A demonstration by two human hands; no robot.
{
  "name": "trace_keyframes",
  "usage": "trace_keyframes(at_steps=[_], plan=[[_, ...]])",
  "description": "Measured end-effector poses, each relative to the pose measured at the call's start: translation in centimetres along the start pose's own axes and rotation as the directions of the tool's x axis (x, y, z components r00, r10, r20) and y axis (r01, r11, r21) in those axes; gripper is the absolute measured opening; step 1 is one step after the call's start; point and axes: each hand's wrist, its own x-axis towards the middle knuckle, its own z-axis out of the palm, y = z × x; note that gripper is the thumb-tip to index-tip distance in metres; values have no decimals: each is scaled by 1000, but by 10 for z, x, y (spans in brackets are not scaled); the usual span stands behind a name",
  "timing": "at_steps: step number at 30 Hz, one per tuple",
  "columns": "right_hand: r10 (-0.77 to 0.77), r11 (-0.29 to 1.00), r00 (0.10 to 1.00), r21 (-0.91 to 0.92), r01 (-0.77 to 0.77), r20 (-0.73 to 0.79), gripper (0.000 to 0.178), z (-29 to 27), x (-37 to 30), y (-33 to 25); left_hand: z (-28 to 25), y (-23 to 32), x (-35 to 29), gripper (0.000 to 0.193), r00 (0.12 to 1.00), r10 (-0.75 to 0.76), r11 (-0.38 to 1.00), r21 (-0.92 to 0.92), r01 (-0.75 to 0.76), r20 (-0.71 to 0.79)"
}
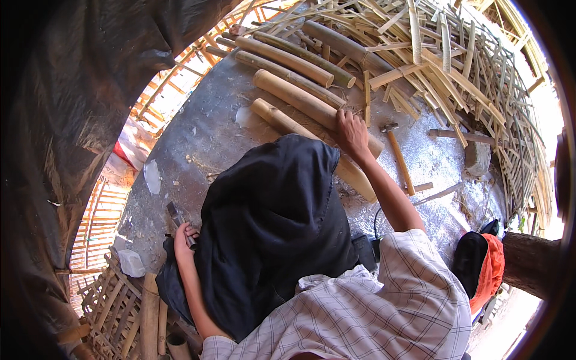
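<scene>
The grey floor [191, 129] forms the work surface; its edges bend toward the dark rim of the view. A dark tarpaulin [66, 120] covers the left side and is cut off by that rim. A pile of split bamboo strips [480, 111] occupies the upper right; the overlapping strips hide one another's ends. Black cloth [270, 222] covers the person's lap and legs.

Several bamboo poles [288, 51] lie roughly parallel above the knee. The thick bamboo culm [294, 90] lies nearest the right hand [353, 133], which rests on it toward its lower right end. The right fingers are together and curled on top; whether they clamp the culm cannot be told. Beside it, a second bamboo culm [273, 114] is partly hidden behind the knee.

To the right stand an orange-and-black bag [491, 270] and, farther up, a stone block [478, 158]. A hammer [401, 162] with a wooden handle lies near the thick culm's end.

At the lower left, the left hand [185, 236] has its fingers clamped on a metal tool [173, 211]. The hand covers part of this tool; its exact type and any surface marking are too small to make out.
</scene>
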Motion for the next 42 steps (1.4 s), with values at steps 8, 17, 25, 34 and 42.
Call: trace_keyframes(at_steps=[8,17,25,34,42], plan=[[24,997,999,72,-26,22,56,-2,9,-8,6,-3,2,18,999,5,997,-82,-2,38],[112,988,988,122,-99,-109,57,13,145,5,17,-12,3,18,999,12,999,-38,-10,51],[562,733,825,429,-529,58,74,63,204,-22,23,-10,-8,16,998,41,999,-13,-42,-50],[532,241,719,734,-635,448,37,50,269,22,35,-10,-8,22,996,-70,978,-191,79,55],[376,752,839,659,-27,-394,31,-69,327,-63,44,-22,5,21,995,-5,970,-242,29,97]])
